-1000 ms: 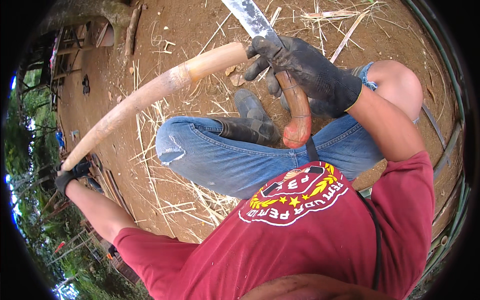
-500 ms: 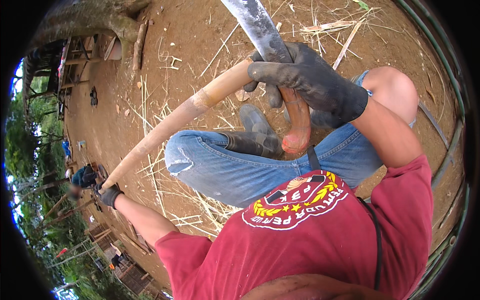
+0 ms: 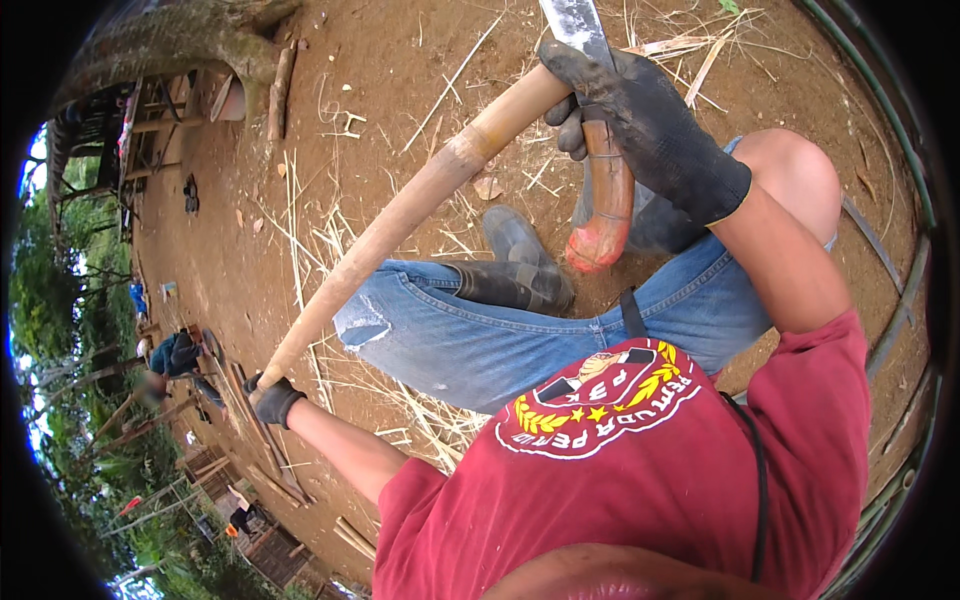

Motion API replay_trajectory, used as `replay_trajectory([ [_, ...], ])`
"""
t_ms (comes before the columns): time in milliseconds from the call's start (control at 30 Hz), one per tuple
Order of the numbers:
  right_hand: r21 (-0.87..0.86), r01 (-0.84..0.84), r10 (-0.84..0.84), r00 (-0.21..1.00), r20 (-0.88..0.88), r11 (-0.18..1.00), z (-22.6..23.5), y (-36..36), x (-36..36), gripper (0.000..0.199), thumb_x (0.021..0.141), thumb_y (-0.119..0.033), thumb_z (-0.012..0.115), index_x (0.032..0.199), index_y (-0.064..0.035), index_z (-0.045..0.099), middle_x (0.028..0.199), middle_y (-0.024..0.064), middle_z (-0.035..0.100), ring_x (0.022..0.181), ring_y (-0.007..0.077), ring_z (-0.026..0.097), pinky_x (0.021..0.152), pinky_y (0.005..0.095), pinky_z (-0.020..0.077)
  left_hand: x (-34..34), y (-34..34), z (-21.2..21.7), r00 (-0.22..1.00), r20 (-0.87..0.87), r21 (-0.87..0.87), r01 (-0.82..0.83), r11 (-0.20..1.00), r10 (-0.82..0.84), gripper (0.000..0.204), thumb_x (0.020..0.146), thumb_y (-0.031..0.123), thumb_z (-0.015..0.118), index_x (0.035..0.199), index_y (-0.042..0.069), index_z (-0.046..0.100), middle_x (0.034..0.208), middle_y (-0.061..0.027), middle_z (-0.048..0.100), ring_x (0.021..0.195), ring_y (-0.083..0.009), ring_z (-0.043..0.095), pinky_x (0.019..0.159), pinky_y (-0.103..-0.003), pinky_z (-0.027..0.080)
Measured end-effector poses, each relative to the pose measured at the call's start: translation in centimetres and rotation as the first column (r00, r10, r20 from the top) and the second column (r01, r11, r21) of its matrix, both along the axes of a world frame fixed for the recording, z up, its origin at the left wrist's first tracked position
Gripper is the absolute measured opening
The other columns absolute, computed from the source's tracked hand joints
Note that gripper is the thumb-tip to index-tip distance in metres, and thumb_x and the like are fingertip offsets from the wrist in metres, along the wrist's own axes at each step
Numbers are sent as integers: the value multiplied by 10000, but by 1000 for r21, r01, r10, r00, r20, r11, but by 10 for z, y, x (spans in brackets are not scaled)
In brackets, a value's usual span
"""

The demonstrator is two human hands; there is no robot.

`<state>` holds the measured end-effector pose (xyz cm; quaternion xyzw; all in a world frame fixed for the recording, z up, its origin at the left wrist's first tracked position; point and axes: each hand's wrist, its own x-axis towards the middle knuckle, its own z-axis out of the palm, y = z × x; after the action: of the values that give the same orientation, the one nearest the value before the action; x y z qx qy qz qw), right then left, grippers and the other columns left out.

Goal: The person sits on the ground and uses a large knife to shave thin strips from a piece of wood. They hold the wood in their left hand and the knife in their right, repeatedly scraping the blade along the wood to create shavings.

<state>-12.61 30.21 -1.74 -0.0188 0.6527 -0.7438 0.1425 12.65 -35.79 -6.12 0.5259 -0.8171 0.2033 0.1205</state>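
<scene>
A long pale bamboo pole (image 3: pixel 390 225) slants across in front of me, from the lower left up to the upper right. My left hand (image 3: pixel 275 404), in a dark glove, is closed round its lower-left end. At the upper right my right hand (image 3: pixel 665 130), also gloved in black, grips a machete (image 3: pixel 606 185). The red-tipped brown wooden handle sticks out below that hand, and the grey blade runs up past the top edge of the view. The pole's upper end lies against the blade and the right hand's thumb; exactly how they meet is hidden.
My bent legs in jeans (image 3: pixel 540 330) and rubber boots (image 3: pixel 515 250) lie beneath the pole. Thin bamboo strips (image 3: pixel 430 420) litter the brown dirt. Green poles (image 3: pixel 925 200) curve along the right rim. Another person (image 3: pixel 175 355) bends over at the far left, near a tree trunk (image 3: pixel 190 45) and wooden structures.
My left hand and the pole have shifted to the right. My right hand with the machete has risen slightly, and less of the blade shows. The distant person's arm now shows stretched out.
</scene>
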Motion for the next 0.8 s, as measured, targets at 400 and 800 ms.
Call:
replay_trajectory([
  [400, -143, -64, 62, 998, -21, 988, 40, 5, 0, 362, 972, -387, 679, 971, -26, 664, 773, 23, 660, 578, 75, 619, 562, 234, 524, -64, 159, 94, 452, -768, -26, 686, 727, -454, 409, 1028, 202, 509, 1331, -72, 537, 1295, -190, 630, 1267, -296, 559, 1070, -452, 450],
  [800, -105, -150, 135, 981, -136, 983, 62, 28, -11, 329, 994, -346, 669, 966, -20, 634, 740, 13, 606, 585, 97, 621, 545, 260, 528, -239, 443, 161, 571, -630, 690, 100, -717, -526, 516, 1083, 408, 458, 1453, 49, 474, 828, -24, 656, 581, -104, 601, 523, -249, 484],
])
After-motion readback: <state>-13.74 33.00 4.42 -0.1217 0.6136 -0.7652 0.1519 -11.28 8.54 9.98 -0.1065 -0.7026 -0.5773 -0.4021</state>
